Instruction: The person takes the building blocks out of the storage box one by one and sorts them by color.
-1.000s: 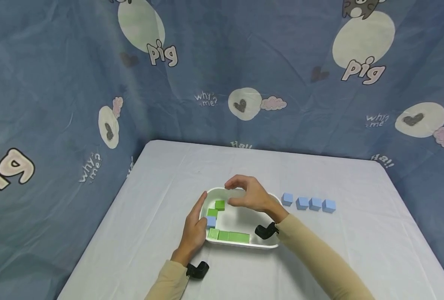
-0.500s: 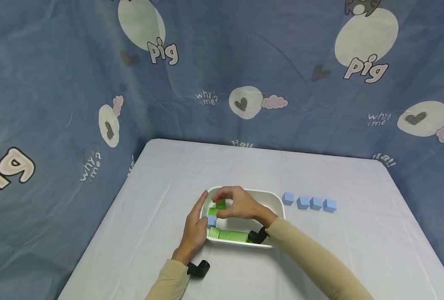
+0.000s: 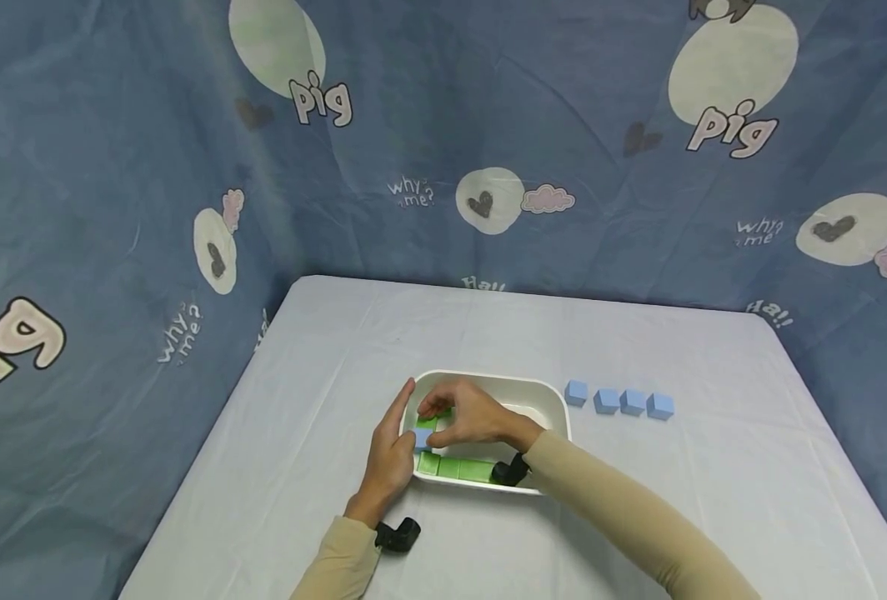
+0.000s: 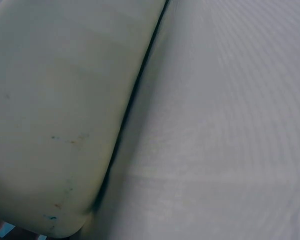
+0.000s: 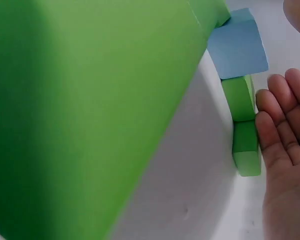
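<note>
A white tray [image 3: 518, 381] holds a row of green blocks [image 3: 449, 468] along its near wall. At its left end sit a blue block [image 3: 422, 439] and more green blocks [image 3: 425, 423], partly hidden by fingers. My left hand [image 3: 388, 467] lies against the tray's left side, index finger straight, thumb at the rim by the blue block. Only the tray's outer wall [image 4: 55, 100] and cloth show in the left wrist view. Reaching into the tray, my right hand [image 3: 475, 415] has its fingers at the green blocks [image 5: 238, 97] and its thumb near the blue one.
Several blue cubes [image 3: 607, 401] stand in a loose line on the white tablecloth [image 3: 323, 467], right of the tray. A blue printed curtain [image 3: 383, 242] rises behind and left of the table.
My right hand has moved left and slightly down, from above the tray's middle to the blocks at its left end. The left hand keeps its place on the tray's side.
</note>
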The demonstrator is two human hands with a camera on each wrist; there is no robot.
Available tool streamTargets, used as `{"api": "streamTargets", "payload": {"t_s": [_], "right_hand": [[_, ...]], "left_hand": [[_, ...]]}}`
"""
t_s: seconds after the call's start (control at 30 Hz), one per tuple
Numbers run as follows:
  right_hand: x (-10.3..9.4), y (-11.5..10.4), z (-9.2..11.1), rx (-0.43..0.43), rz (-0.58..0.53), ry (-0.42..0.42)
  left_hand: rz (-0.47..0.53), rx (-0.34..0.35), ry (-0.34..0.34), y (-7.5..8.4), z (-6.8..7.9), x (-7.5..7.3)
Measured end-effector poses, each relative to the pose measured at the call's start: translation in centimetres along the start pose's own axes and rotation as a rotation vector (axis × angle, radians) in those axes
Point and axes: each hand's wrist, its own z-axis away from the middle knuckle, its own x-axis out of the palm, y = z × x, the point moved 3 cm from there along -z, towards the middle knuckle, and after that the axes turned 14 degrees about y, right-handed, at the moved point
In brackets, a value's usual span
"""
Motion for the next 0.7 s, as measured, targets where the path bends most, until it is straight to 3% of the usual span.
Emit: {"api": "streamTargets", "payload": {"t_s": [0.7], "right_hand": [[0.43,-0.41,-0.16,-0.232,0.258,-0.087]], "left_hand": [[-0.021,-0.002,0.003,0.56,-0.06,0.21]]}}
